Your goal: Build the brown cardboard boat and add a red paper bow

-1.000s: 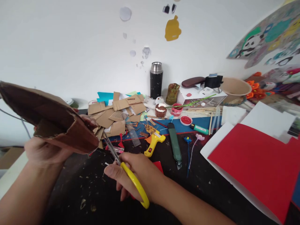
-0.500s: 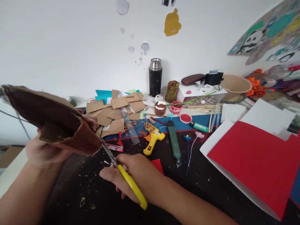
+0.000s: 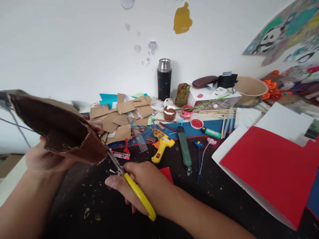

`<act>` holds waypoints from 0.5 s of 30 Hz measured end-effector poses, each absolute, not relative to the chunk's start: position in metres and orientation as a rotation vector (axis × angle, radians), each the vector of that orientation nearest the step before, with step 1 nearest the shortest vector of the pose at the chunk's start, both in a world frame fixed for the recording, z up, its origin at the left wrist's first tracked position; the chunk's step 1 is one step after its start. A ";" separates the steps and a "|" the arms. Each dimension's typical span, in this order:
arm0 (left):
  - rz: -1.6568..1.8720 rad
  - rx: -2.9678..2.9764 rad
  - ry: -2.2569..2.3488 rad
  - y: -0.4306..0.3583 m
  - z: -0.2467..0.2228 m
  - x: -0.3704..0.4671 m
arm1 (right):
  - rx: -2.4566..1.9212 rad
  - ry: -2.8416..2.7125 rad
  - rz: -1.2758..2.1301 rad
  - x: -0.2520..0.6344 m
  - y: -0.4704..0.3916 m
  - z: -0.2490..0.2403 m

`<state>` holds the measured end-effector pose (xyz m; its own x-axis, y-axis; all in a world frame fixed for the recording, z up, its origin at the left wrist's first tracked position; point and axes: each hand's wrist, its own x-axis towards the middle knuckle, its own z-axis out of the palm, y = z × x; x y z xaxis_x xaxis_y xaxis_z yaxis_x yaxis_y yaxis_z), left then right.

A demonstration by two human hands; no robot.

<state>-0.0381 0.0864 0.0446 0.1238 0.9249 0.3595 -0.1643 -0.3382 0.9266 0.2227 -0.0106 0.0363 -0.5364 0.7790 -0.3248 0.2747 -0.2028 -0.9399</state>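
Observation:
A brown cardboard piece (image 3: 82,146), folded into a hollow pointed shape with a dark inside, is held up at the left. My left hand (image 3: 47,157) grips it from below and behind, with some fingers hidden by the cardboard. In my right hand (image 3: 142,186) is a pair of scissors (image 3: 141,196) with yellow handles. Their metal blades reach the cardboard's right end and touch its edge; how far apart the blades are is hard to see. Below lies the dark tabletop (image 3: 82,205) with small scraps on it.
Cardboard scraps (image 3: 119,119) pile up at the back. Mid-table lie a yellow glue gun (image 3: 162,148) and a green utility knife (image 3: 184,149) with its blade tip out. Red corrugated sheet (image 3: 269,166) covers the right side. A black thermos (image 3: 164,81) stands by the wall.
The view has tilted slightly down, so the background sits a little higher or lower at its edges. Both hands, the cardboard and the scissors keep nearly the same pose.

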 end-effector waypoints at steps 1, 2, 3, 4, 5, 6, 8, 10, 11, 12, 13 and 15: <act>1.409 1.422 0.809 0.086 0.044 -0.039 | -1.229 -1.687 1.778 0.223 -0.010 0.037; 1.407 1.421 0.819 0.086 0.042 -0.040 | -1.230 -1.694 1.767 0.223 -0.010 0.037; 1.402 1.422 0.825 0.087 0.041 -0.042 | -1.230 -1.700 1.757 0.223 -0.009 0.037; 1.399 1.426 0.827 0.087 0.040 -0.043 | -1.232 -1.707 1.748 0.224 -0.009 0.036; 1.401 1.428 0.828 0.088 0.039 -0.045 | -1.231 -1.713 1.740 0.224 -0.009 0.036; 1.406 1.431 0.827 0.088 0.037 -0.047 | -1.226 -1.720 1.733 0.225 -0.009 0.035; 1.412 1.423 0.836 0.090 0.035 -0.051 | -1.212 -1.732 1.726 0.226 -0.009 0.034; 1.413 1.401 0.866 0.091 0.034 -0.053 | -1.206 -1.742 1.722 0.227 -0.009 0.032; 1.411 1.395 0.877 0.091 0.033 -0.054 | -1.208 -1.746 1.719 0.227 -0.009 0.032; 1.408 1.394 0.881 0.091 0.033 -0.054 | -1.214 -1.749 1.714 0.227 -0.009 0.032; 1.410 1.394 0.883 0.091 0.033 -0.054 | -1.220 -1.751 1.708 0.227 -0.009 0.031; 1.419 1.386 0.885 0.091 0.033 -0.053 | -1.232 -1.751 1.692 0.226 -0.010 0.031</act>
